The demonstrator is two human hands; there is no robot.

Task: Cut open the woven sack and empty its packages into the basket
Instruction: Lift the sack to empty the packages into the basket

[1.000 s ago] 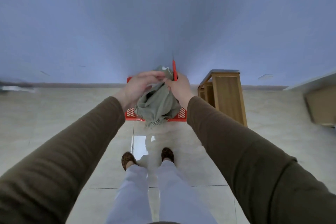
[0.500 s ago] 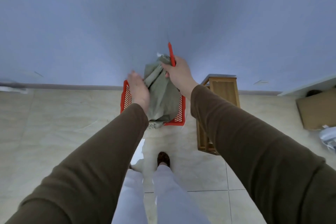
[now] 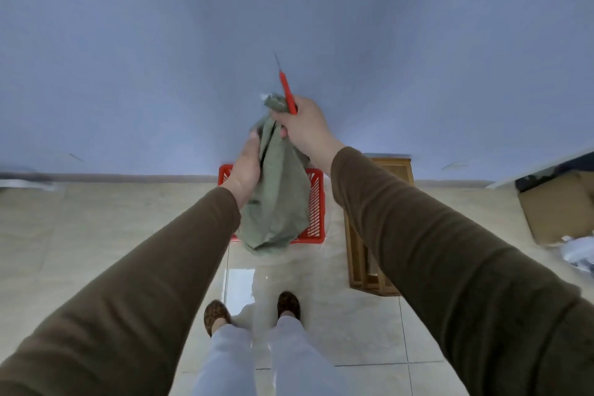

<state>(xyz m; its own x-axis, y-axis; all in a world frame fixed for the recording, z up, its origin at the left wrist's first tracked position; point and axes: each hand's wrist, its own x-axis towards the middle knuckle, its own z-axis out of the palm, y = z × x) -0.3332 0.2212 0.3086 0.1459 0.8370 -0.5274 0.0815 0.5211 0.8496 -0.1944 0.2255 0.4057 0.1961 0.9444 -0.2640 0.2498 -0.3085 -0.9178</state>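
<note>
**Sack held high over the red basket**

The person lifts the green woven sack (image 3: 276, 196) up by one end, so I think anything inside can drop out of the low end. The red basket (image 3: 316, 202) sits on the floor right under it, ready to catch things. The right hand (image 3: 305, 128) is clenched on the sack's top corner and on a red cutter (image 3: 287, 92), whose blade points up at 12 o'clock, away from the body. The left hand (image 3: 246, 167) wraps its fingers (image 3: 254, 141) around the sack's side at 9 o'clock. I see no packages. A wooden stool (image 3: 379, 228) stands at 3 o'clock from the basket.
</note>
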